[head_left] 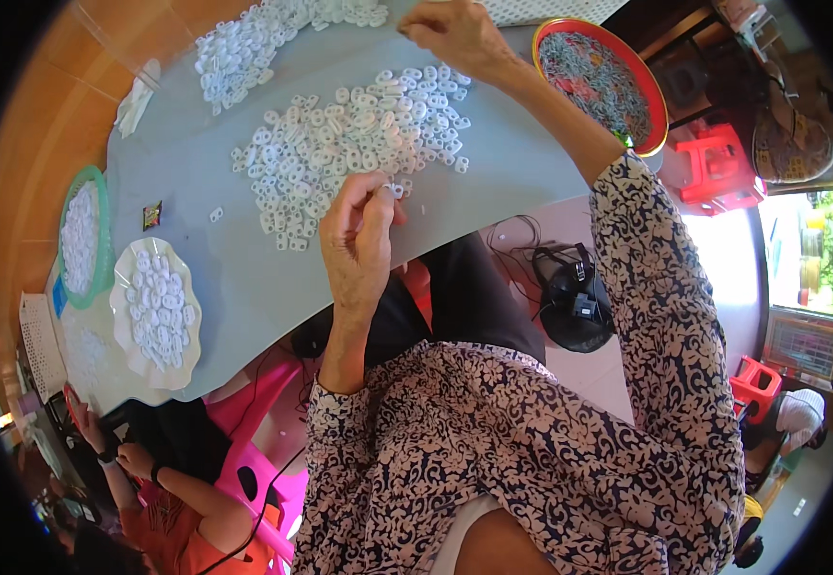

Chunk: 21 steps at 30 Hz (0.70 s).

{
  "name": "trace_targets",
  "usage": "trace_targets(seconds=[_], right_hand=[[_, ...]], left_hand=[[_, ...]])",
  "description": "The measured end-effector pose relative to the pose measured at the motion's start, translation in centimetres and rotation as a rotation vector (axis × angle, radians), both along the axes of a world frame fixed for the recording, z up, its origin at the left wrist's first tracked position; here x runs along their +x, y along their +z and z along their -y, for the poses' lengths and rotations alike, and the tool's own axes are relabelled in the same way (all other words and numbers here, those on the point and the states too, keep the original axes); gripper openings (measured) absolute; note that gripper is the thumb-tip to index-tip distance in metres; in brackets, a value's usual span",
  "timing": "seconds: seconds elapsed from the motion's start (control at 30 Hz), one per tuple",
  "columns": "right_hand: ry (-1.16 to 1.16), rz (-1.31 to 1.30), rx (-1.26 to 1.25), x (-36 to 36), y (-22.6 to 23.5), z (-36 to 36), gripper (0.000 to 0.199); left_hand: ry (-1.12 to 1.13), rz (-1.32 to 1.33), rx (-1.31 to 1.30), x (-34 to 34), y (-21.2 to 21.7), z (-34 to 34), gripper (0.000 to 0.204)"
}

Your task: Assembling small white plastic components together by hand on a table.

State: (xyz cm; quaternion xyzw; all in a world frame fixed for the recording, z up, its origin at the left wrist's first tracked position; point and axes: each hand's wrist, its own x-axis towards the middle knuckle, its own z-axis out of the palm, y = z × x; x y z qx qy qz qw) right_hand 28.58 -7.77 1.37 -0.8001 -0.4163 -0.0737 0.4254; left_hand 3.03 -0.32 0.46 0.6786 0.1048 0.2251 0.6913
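My left hand (359,230) is closed, pinching a small white plastic piece (396,191) with holes between thumb and fingers. It is at the near edge of a wide pile of similar white pieces (340,144) spread on the grey table (234,326). Reaching to the far side, my right hand (460,40) has its fingertips pressed together above the table, beyond the pile. Whatever those fingertips hold, if anything, is too small to make out. A second heap of white pieces (234,67) lies to the left of that hand.
A red basin (661,110) of small grey metallic-looking parts stands at the right. Leftward are a scalloped plate (186,359) of white pieces, a green basket (102,240) and a small wrapped packet (152,215). A person in orange (215,537) sits at lower left, beside a pink chair (249,470).
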Motion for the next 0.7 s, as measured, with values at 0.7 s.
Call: trace_targets(seconds=[0.7], right_hand=[[-0.041, 0.021, -0.077, -0.5, -2.0, 4.8, 0.019]], left_hand=[[0.016, 0.013, 0.085, 0.3, -0.8, -0.2, 0.012]])
